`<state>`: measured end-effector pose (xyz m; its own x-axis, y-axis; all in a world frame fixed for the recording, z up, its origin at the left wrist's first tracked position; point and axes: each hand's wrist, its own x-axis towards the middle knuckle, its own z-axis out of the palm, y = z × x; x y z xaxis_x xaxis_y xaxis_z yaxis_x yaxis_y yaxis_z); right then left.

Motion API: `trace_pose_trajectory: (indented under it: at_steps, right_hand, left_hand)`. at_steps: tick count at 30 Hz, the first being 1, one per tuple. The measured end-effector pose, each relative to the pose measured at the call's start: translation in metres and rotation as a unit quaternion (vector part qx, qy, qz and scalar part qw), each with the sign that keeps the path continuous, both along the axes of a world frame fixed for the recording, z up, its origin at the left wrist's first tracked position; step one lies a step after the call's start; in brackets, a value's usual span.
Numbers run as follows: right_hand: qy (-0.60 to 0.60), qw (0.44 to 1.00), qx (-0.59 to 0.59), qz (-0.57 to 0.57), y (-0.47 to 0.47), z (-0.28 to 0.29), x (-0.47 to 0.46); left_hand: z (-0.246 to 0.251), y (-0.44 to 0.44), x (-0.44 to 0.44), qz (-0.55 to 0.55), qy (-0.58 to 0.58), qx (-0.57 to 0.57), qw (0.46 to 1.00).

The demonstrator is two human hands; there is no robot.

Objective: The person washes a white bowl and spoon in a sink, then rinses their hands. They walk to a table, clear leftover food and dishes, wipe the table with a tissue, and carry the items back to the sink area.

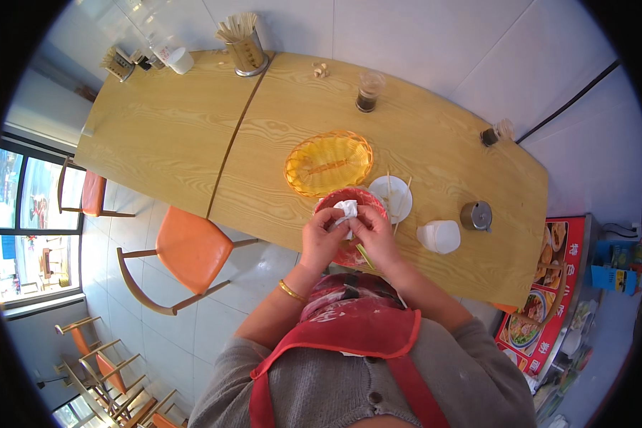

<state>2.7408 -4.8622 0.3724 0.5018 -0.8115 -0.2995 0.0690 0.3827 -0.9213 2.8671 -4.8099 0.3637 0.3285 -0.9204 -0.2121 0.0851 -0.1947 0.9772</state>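
Note:
My left hand [323, 238] and my right hand [377, 235] meet over a red bowl [365, 197] at the near table edge. Between their fingertips they pinch a crumpled white item [346, 208], perhaps a tissue or thin wrapper; its material is not certain. Below my right hand a green strip [365, 257] shows against the red bowl. The bowl's inside bears whitish smears, and my hands hide much of it. Just beyond stands a yellow woven oval basket [329, 163]. A white plate [401, 187] with chopsticks lies right of the bowl.
On the wooden table [278, 224] stand a white container [440, 236], a metal pot [476, 215], a jar of dark liquid [369, 92], another jar [496, 134] and a metal chopstick holder [246, 53]. Small pale pieces [321, 69] lie near the wall. An orange chair [192, 249] stands left.

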Motion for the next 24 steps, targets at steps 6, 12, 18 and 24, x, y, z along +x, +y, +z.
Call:
trace_pose_trajectory:
  at_steps: [6, 12, 18, 24]
  right_hand:
    - [-0.04, 0.999, 0.014, -0.031, -0.021, -0.01, -0.016]
    - [0.015, 0.992, 0.02, -0.124, -0.043, -0.006, -0.041]
    - [0.043, 0.989, 0.044, -0.136, -0.065, -0.004, -0.044]
    - [0.095, 0.986, -0.085, -0.109, -0.083, 0.008, -0.029]
  left_hand:
    - [-0.007, 0.004, 0.023, -0.003, -0.034, 0.015, 0.999]
    - [-0.049, -0.026, 0.093, 0.143, -0.183, 0.156, 0.96]
    - [-0.076, -0.066, 0.107, 0.084, -0.037, 0.218, 0.972]
    - [-0.063, -0.06, 0.121, 0.154, -0.002, 0.159, 0.975]
